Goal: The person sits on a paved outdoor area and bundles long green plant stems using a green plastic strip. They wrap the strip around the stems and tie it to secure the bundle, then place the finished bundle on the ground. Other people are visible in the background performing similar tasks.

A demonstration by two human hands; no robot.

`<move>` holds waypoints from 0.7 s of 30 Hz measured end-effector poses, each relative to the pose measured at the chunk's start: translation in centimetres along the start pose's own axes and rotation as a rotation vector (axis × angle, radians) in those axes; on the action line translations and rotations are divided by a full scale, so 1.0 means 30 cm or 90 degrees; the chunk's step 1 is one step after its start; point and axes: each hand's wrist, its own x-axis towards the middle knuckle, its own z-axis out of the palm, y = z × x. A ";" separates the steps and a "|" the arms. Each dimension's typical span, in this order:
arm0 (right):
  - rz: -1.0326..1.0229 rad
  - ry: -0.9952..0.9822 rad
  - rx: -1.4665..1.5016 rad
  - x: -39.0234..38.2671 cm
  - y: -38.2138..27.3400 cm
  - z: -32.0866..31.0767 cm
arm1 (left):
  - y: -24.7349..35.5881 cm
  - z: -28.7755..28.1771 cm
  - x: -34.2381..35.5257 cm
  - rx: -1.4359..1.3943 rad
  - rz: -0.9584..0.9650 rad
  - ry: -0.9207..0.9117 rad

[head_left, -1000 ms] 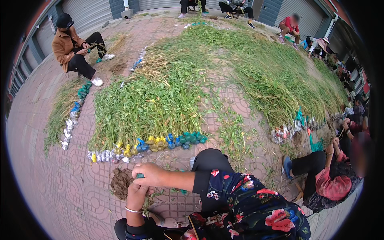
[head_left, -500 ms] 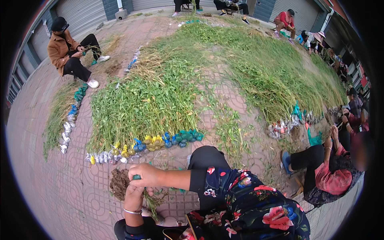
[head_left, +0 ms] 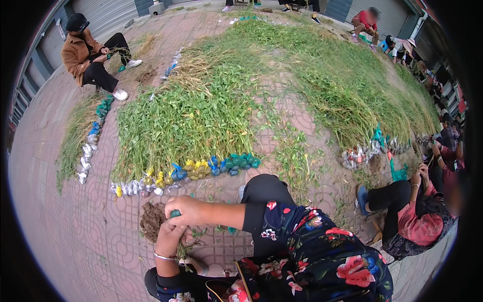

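Observation:
My right hand (head_left: 187, 210) reaches across from the floral sleeve and grips a small green wrap (head_left: 174, 214) at the root end of a seedling bunch (head_left: 182, 247). My left hand (head_left: 168, 240), with a thin bracelet on the wrist, sits just under it and holds the same bunch by its stems. A clump of brown soil (head_left: 150, 219) lies on the paving right beside both hands. My black-trousered knee (head_left: 264, 190) is bent to the right of them.
A row of seedling bundles with blue, yellow, green and silver wrapped roots (head_left: 191, 171) lies ahead, with big heaps of green plants (head_left: 201, 110) behind. A seated person in a brown jacket (head_left: 83, 53) works far left; another in red (head_left: 417, 221) sits at right.
Both hands stay at the bunch beside the soil clump; the right hand has shifted slightly over the left. The view has tilted a little.

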 end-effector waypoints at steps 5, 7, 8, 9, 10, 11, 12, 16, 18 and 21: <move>0.069 0.024 -0.029 0.013 0.026 -0.019 | -0.040 -0.055 0.024 0.187 0.077 0.073; 0.088 -0.028 -0.041 0.005 0.036 -0.033 | -0.023 -0.036 0.027 0.322 0.139 0.157; 0.101 -0.056 -0.034 -0.007 0.036 -0.036 | -0.006 -0.022 0.021 0.387 0.164 0.186; 0.111 -0.082 -0.026 -0.014 0.028 -0.039 | 0.010 -0.015 0.012 0.455 0.189 0.216; 0.114 -0.096 -0.015 -0.022 0.018 -0.042 | -0.016 -0.024 0.018 0.446 0.222 0.234; 0.117 -0.110 -0.005 -0.030 0.005 -0.045 | -0.023 -0.025 0.012 0.463 0.244 0.252; 0.120 -0.123 0.004 -0.035 -0.008 -0.052 | -0.019 -0.022 0.010 0.481 0.267 0.269; 0.162 -0.148 0.171 -0.050 -0.017 -0.060 | 0.000 0.008 0.002 0.476 0.333 0.341; 0.253 -0.146 0.337 -0.077 -0.119 -0.114 | -0.003 0.013 -0.005 0.486 0.388 0.398; 0.288 -0.074 0.483 -0.142 -0.188 -0.230 | 0.039 0.062 0.014 0.507 0.453 0.446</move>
